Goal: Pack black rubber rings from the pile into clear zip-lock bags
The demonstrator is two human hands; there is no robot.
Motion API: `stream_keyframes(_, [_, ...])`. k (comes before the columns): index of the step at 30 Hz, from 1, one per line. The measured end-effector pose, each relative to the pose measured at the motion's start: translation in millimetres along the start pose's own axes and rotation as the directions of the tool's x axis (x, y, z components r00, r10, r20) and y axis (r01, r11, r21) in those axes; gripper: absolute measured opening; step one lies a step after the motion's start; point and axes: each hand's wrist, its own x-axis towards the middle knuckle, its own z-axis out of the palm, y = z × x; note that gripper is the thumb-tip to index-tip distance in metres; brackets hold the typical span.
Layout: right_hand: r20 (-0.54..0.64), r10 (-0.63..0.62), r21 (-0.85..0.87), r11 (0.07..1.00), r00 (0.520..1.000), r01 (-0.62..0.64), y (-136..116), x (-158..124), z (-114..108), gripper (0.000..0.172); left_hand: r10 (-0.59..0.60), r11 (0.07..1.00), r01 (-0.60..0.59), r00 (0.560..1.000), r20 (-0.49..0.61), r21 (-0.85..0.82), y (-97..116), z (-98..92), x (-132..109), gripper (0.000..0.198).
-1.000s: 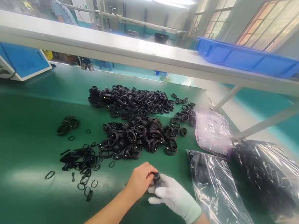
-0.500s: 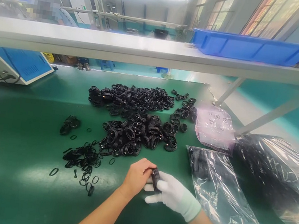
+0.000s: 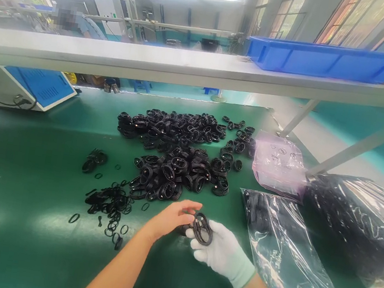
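A coiled black cable [image 3: 204, 238] rests in my right hand [image 3: 222, 248], which wears a white glove and has its fingers bent around the coil. The loop faces up, and a connector shows inside it. My bare left hand [image 3: 170, 219] is at the coil's left side, fingers stretched and apart, its thumb close to the cable; whether it touches is unclear. Something dark, partly hidden, shows below the left fingers. Beyond the hands lies a large pile of coiled black cables [image 3: 169, 172]. Loose black bands [image 3: 109, 201] lie to the left.
A clear plastic bag [image 3: 280, 253] with black coils inside lies at right, beside a bulging bag [image 3: 353, 226]. Behind it is a pinkish bag [image 3: 278, 161]. A few coils [image 3: 94, 161] sit at left. A shelf [image 3: 153, 63] with a blue bin [image 3: 327, 62] crosses above; a person is beyond.
My left hand has let go of the cable and spread its fingers, shifting slightly left. The coil has turned in my right hand, so its loop now faces up.
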Motion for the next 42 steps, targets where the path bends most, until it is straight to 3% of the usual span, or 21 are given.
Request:
stream_keyframes(3, [-0.023, 0.01, 0.003, 1.0, 1.0, -0.01, 10.3, 3.9, 3.7, 0.038, 0.005, 0.977, 0.028, 0.988, 0.153, -0.214, 0.9, -5.2, -2.7, 0.036])
stream_keyframes(5, [-0.037, -0.041, -0.113, 0.993, 0.998, 0.037, 13.4, 5.1, 4.6, 0.037, -0.034, 0.977, 0.063, 0.989, 0.146, -0.202, 0.8, -5.1, -2.3, 0.033])
stream_keyframes(7, [-0.061, -0.115, -0.285, 0.954, 0.991, 0.093, 11.8, 5.2, 4.0, 0.038, -0.085, 0.992, 0.095, 0.99, 0.116, -0.08, 0.6, -3.7, -0.9, 0.031])
stream_keyframes(10, [-0.091, -0.175, -0.411, 0.903, 0.98, 0.123, 5.4, 4.9, 1.7, 0.046, -0.069, 0.993, 0.079, 0.991, -0.112, 0.09, -1.8, 0.5, -0.7, 0.027])
stream_keyframes(12, [-0.072, -0.187, -0.386, 0.911, 0.98, 0.146, 2.6, 5.6, 0.7, 0.047, -0.1, 0.992, 0.117, 0.951, -0.293, 0.039, -5.8, 5.5, -3.5, 0.026])
stream_keyframes(13, [-0.059, -0.192, -0.374, 0.914, 0.98, 0.157, 2.2, 6.2, 0.6, 0.048, -0.156, 0.988, 0.151, 0.934, -0.321, -0.04, -8.4, 8.6, -5.6, 0.025])
stream_keyframes(16, [-0.092, -0.2, -0.413, 0.899, 0.976, 0.145, 3.2, 8.7, 3.0, 0.049, -0.296, 0.929, 0.232, 0.934, -0.198, -0.289, -15.0, 18.5, -12.2, 0.021])
stream_keyframes(19, [-0.142, -0.202, -0.47, 0.875, 0.969, 0.114, 4.3, 10.3, 7.0, 0.053, -0.322, 0.875, 0.239, 0.937, -0.135, -0.422, -17.3, 24.8, -16.0, 0.018])
stream_keyframes(23, [-0.09, -0.162, -0.449, 0.887, 0.983, 0.105, 4.1, 10.2, 6.3, 0.051, -0.328, 0.816, 0.258, 0.944, -0.047, -0.517, -19.3, 25.4, -16.9, 0.017])
stream_keyframes(26, [-0.08, -0.135, -0.423, 0.902, 0.988, 0.088, 5.6, 11.4, 1.0, 0.05, -0.333, 0.796, 0.261, 0.942, -0.035, -0.546, -23.5, 26.1, -17.1, 0.019])
stream_keyframes(29, [-0.146, -0.132, -0.441, 0.896, 0.98, 0.055, 8.4, 14.5, -2.1, 0.052, -0.337, 0.809, 0.251, 0.939, -0.069, -0.531, -26.9, 29.1, -17.5, 0.019])
stream_keyframes(35, [-0.238, -0.149, -0.496, 0.868, 0.96, 0.011, 9.2, 19.5, 7.7, 0.052, -0.34, 0.801, 0.236, 0.936, -0.093, -0.549, -24.0, 30.3, -19.2, 0.023])
stream_keyframes(42, [-0.203, -0.13, -0.475, 0.88, 0.971, 0.019, 7.6, 18.4, 11.6, 0.051, -0.359, 0.826, 0.295, 0.932, -0.045, -0.48, -26.4, 27.3, -19.8, 0.022])
